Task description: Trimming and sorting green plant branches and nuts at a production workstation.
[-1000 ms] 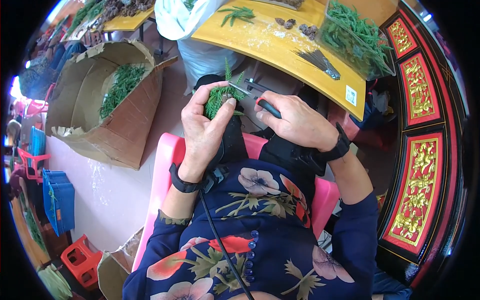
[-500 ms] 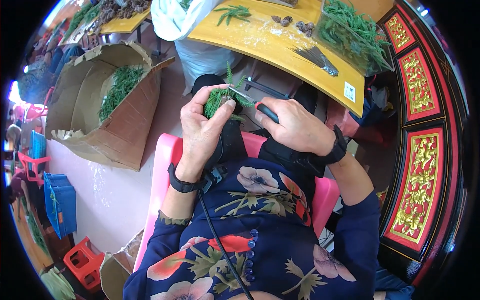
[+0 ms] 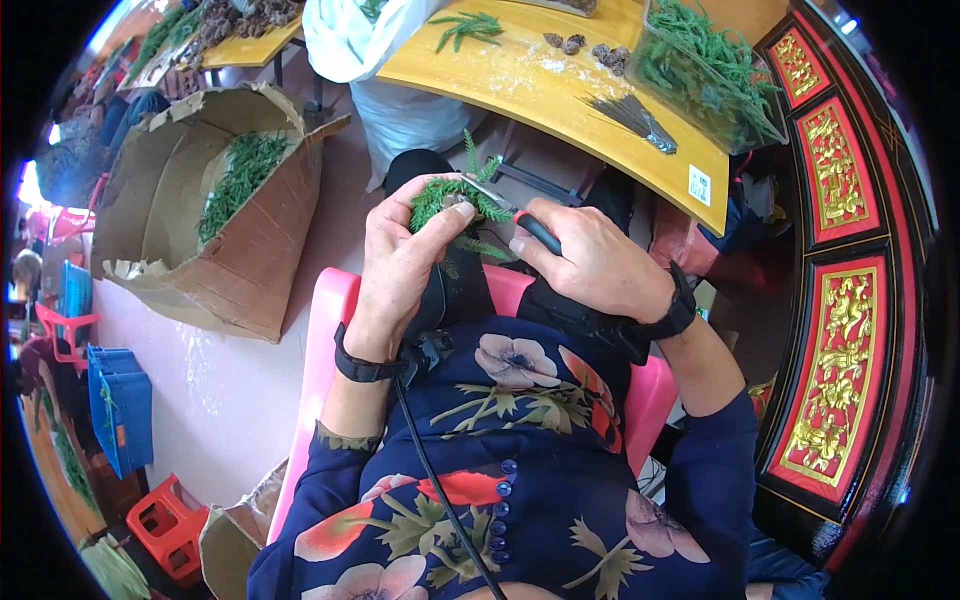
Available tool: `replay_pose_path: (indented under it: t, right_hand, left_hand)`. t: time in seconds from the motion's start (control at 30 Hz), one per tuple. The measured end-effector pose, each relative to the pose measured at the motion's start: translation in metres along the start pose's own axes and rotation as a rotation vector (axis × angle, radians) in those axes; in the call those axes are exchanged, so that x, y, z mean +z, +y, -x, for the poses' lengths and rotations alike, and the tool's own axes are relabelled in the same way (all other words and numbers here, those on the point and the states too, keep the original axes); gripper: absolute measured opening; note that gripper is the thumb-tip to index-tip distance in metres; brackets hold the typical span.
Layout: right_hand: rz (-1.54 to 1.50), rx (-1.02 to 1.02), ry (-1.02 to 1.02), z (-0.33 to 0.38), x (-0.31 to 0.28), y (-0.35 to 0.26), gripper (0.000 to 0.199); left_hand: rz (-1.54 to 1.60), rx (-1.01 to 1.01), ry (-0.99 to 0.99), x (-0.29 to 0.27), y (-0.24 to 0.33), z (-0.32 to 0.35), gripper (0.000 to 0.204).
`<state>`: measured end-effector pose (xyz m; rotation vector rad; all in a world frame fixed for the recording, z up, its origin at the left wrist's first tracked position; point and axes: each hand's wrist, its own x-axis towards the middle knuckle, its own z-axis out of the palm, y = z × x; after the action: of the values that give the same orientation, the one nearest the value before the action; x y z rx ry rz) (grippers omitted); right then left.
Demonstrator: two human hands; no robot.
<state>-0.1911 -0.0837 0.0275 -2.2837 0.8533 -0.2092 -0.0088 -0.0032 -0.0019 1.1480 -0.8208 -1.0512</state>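
Above my lap my left hand [image 3: 398,250] pinches a small bunch of green artificial pine sprigs [image 3: 430,198] between thumb and fingers. A brownish bit shows by the thumb tip, too small to make out. My right hand [image 3: 608,262] is wrapped round pliers [image 3: 540,233] with black and red handles. Their metal jaws point up and left into the sprigs, near my left fingertips. Whether the jaws grip anything among the needles cannot be made out. A few sprig ends stick out above and below the jaws.
Ahead stands a yellow table [image 3: 480,70] with a loose sprig [image 3: 468,30], several pine cones [image 3: 610,57], a bundle of thin wires [image 3: 635,120] and a clear bin of greenery [image 3: 705,70]. A cardboard box [image 3: 230,285] is at left, beside a white sack [image 3: 400,120]. Carved red panels [image 3: 830,375] line the right.
The sprig bunch has turned slightly in my left hand, and a lower sprig now sticks out further to the right. The pliers have shifted slightly right and down, still at the bunch.
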Motion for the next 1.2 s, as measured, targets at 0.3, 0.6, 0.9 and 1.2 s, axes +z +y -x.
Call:
replay_pose_path:
  t: [0.3,0.6,0.9,1.2]
  right_hand:
    - [0.291,-0.076,0.145,0.008,0.001,0.004,0.021]
    - [0.210,-0.062,0.131,0.005,0.005,0.010,0.021]
    - [0.119,-0.095,0.055,0.000,0.000,0.015,0.019]
    - [0.179,-0.033,0.123,0.010,-0.011,0.007,0.019]
  left_hand:
    - [0.052,-0.168,-0.166,-0.010,0.000,-0.005,0.017]
    - [0.117,-0.187,-0.208,-0.014,-0.004,-0.008,0.012]
    - [0.046,-0.212,-0.210,-0.014,-0.002,-0.007,0.030]
    - [0.024,-0.076,-0.270,-0.006,0.010,-0.001,0.040]
